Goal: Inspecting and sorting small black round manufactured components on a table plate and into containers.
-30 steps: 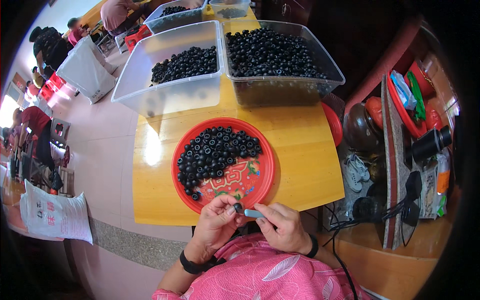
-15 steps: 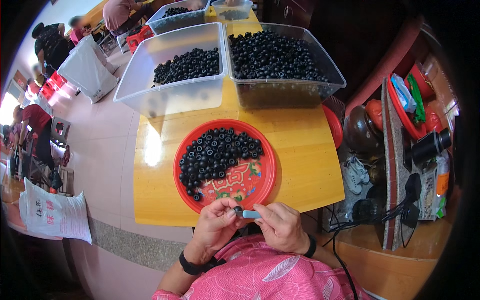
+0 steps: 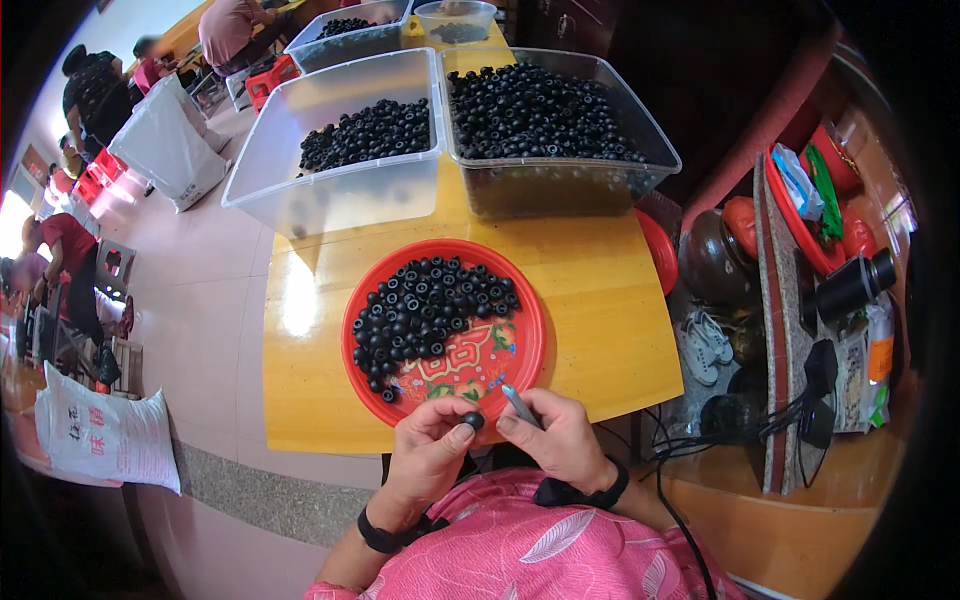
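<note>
Round black piece (image 3: 474, 421) pinched between left fingers (image 3: 444, 443), slim tool (image 3: 519, 405) clasped by right fingers (image 3: 520, 435)

Tubs (image 3: 345, 195) of black pieces (image 3: 550, 110), white sacks (image 3: 110, 430) and several people (image 3: 72, 250) suggest a workshop.

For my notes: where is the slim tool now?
In the head view, the slim tool is in the right hand, right of the round black piece in the left hand.

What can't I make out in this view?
All head view:
Gripped side of black piece: hidden by left fingers.
Lower part of slim tool: covered by right fingers.
Floor of right clear bin: buried under its pile.
Contents of far round tub: too small to tell.
</note>
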`<act>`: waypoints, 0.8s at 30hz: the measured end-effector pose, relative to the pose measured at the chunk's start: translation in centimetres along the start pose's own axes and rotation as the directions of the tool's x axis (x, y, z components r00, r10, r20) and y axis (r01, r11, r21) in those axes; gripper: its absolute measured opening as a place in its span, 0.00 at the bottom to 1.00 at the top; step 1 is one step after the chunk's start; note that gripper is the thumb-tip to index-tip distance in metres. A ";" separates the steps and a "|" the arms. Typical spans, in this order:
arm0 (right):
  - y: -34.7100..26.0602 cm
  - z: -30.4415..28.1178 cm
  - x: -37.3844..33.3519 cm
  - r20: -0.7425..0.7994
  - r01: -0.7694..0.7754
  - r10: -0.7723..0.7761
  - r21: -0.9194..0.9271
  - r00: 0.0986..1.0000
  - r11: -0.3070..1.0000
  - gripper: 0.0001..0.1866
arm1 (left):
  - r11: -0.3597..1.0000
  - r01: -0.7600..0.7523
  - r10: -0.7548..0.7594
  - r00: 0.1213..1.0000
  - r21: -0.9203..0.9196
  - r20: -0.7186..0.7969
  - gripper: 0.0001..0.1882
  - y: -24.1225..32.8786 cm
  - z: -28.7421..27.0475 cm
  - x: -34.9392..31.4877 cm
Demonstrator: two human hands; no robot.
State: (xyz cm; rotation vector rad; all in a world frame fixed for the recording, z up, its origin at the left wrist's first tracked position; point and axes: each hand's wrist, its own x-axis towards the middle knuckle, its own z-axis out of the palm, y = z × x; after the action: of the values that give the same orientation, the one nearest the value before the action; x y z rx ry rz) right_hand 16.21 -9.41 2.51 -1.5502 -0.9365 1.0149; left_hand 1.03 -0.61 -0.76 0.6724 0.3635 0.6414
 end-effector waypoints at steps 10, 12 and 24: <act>-0.2 0.5 0.8 0.234 -0.209 0.118 0.418 0.965 0.884 0.10 | 0.999 -0.038 0.037 0.999 0.036 0.028 0.10 -0.4 0.5 0.0; -0.1 0.4 0.4 0.252 -0.218 0.113 0.439 0.961 0.872 0.09 | 1.000 -0.028 0.028 0.999 -0.008 0.025 0.10 -0.2 0.8 -0.1; 2.9 -1.5 -0.3 0.153 -0.228 0.173 0.500 0.973 0.836 0.05 | 0.918 -0.337 0.360 0.929 0.210 -0.085 0.20 14.8 4.5 11.4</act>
State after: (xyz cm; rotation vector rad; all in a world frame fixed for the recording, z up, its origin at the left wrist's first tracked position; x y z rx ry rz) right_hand 17.67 -10.71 -0.10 -1.1601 -0.5063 1.3770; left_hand 5.48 13.66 11.29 0.8960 0.4268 1.0011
